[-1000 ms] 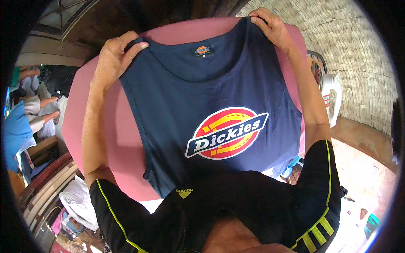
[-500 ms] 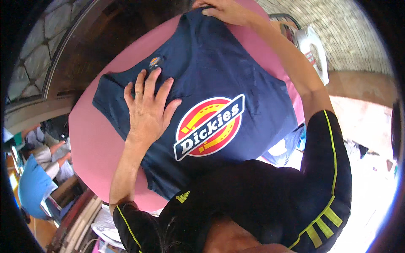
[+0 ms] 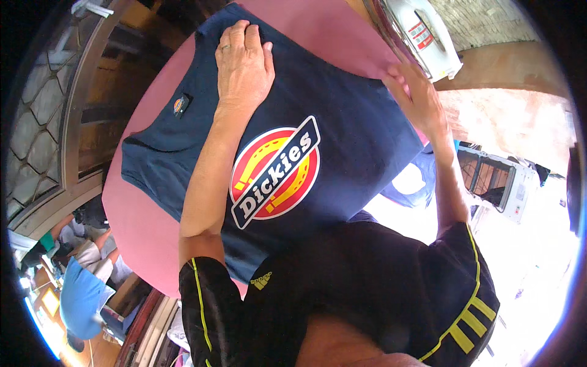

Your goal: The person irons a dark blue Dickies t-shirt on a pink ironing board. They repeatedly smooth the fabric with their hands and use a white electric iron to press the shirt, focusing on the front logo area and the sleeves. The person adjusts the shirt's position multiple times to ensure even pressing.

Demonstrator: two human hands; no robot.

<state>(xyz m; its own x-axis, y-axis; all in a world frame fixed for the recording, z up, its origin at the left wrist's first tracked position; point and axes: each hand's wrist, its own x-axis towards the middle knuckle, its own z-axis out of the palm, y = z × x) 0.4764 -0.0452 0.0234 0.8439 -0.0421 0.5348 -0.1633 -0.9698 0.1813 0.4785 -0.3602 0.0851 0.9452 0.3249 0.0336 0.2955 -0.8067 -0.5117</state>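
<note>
A dark navy tank top [image 3: 354, 122] lies spread over a pink padded ironing board [image 3: 134, 232]. Its chest carries a big round red and yellow print [image 3: 275, 174], and a small label [image 3: 179, 105] sits at the neckline. My left hand [image 3: 244, 67] rests flat on the upper part of the cloth near a shoulder, fingers stretched out. At the right armhole edge, my right hand [image 3: 419, 101] has its fingers curled in and pinching at the cloth; its fingertips are slightly blurred.
A white iron [image 3: 422, 30] stands on its rest at the far right, close beyond my right hand. A metal-framed window [image 3: 36, 122] is at the left. A person in blue [image 3: 82, 296] sits lower left. More dark cloth [image 3: 422, 177] hangs at the board's right side.
My left hand has slid up and across the tank top toward the shoulder. My right hand has come from the far shoulder down to the right armhole edge. The top has shifted slightly left.
</note>
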